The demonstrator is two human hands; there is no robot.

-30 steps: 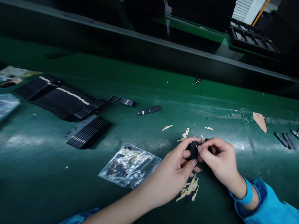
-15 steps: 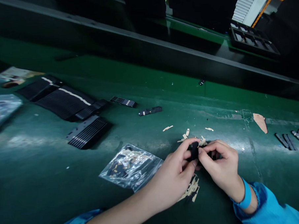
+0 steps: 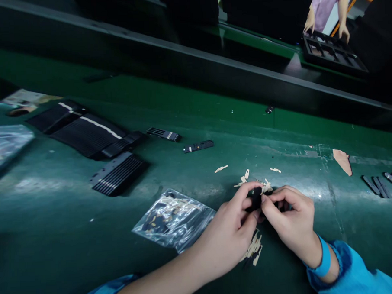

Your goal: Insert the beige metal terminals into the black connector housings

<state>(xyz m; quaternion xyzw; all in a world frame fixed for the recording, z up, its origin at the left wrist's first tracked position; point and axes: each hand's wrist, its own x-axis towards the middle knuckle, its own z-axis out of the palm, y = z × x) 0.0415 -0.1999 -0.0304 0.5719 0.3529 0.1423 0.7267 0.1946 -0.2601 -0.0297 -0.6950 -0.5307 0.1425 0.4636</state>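
A small black part [image 3: 256, 198] sits between my two hands, mostly covered by fingers. My left hand [image 3: 233, 223] is closed around its left side, thumb below and index finger above. The fingertips of my right hand [image 3: 288, 210] pinch at its right side; whether they also hold a tiny piece is hidden. Cream-coloured strips [image 3: 242, 179] are scattered just beyond my hands. A pile of similar strips [image 3: 255, 248] lies under my left wrist, with some dark bits. Left of my left hand is a clear plastic bag [image 3: 173, 219] with small black and cream pieces inside.
Rows of black parts [image 3: 85, 130] and a black stack [image 3: 119, 174] lie on the green table [image 3: 74, 256] at left. Single black parts [image 3: 198, 146] lie mid-table; dark strips [image 3: 376, 187] lie right. Behind a dark ledge [image 3: 178, 48], a person's hands [image 3: 343, 31] touch a compartment tray [image 3: 335, 54].
A person in a pink top has appeared at the far right, hands at the tray. My hands stay around the black part with only slight finger movement. The view has shifted slightly.
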